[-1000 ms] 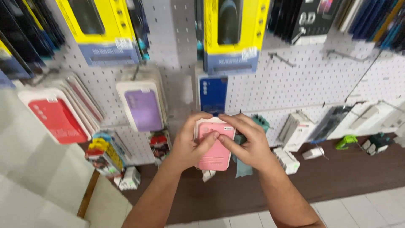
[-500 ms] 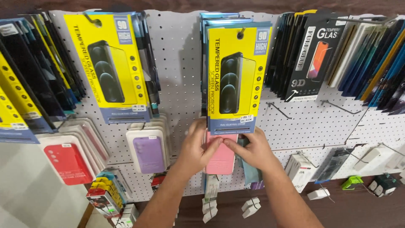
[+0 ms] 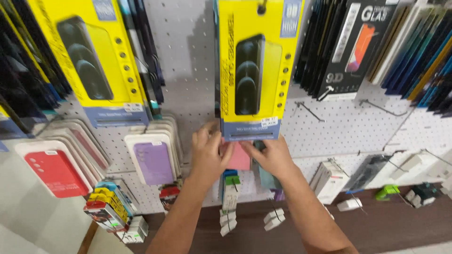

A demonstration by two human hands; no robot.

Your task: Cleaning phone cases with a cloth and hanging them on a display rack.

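My left hand (image 3: 208, 151) and my right hand (image 3: 271, 155) are both raised to a white pegboard wall (image 3: 188, 70). Between them they hold a pink phone case package (image 3: 239, 157), pressed against the board just under a hanging yellow screen-protector package (image 3: 256, 66). The yellow package covers the top of the pink one, so its hook is hidden. My left fingers wrap the pink package's left edge. My right fingers grip its right edge, next to a teal package (image 3: 266, 178) behind.
A purple phone case package (image 3: 154, 162) and a red one (image 3: 54, 171) hang to the left. Another yellow package (image 3: 92, 61) hangs upper left, with black and blue packages (image 3: 348, 51) upper right. Small chargers (image 3: 228, 221) hang below. A dark brown counter (image 3: 400, 226) runs underneath.
Both hands have carried the pink package upward to the pegboard, from below the yellow package to just beneath its lower edge. The camera view has tilted up and moved closer.
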